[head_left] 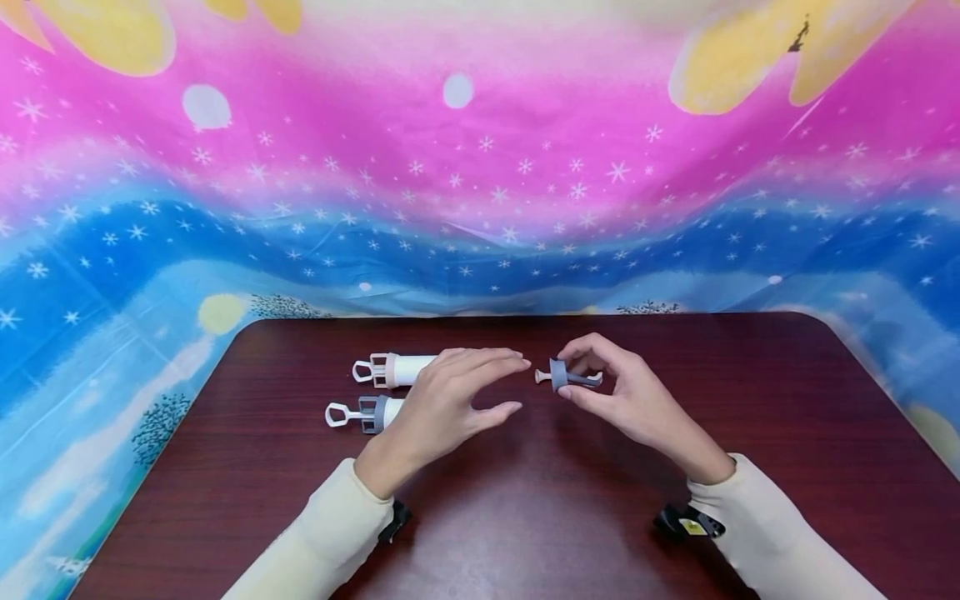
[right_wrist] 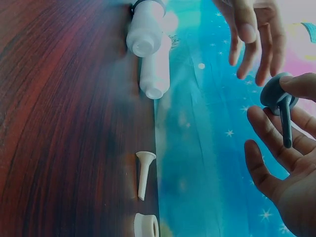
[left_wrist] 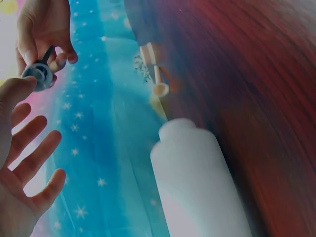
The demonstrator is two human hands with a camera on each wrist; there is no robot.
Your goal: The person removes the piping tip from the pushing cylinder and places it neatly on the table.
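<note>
My right hand (head_left: 630,396) pinches a dark grey screw cap with a thin spout (head_left: 558,375) between thumb and fingers, above the table. In the right wrist view the spout of this grey cap (right_wrist: 276,96) points down towards the palm. Facing it, my left hand (head_left: 446,396) is held with loosely extended fingers and nothing in them, a small gap from the cap. Beneath and left of that hand lie two white tubes with plunger handles, one with a beige collar (head_left: 386,371), the other with a grey collar (head_left: 368,414); the hand partly hides both.
Behind the right hand, a beige trumpet-shaped spout (right_wrist: 144,173) and a beige ring (right_wrist: 144,225) lie on the dark wooden table (head_left: 495,517). A printed cloth (head_left: 480,208) hangs along the table's far edge and sides.
</note>
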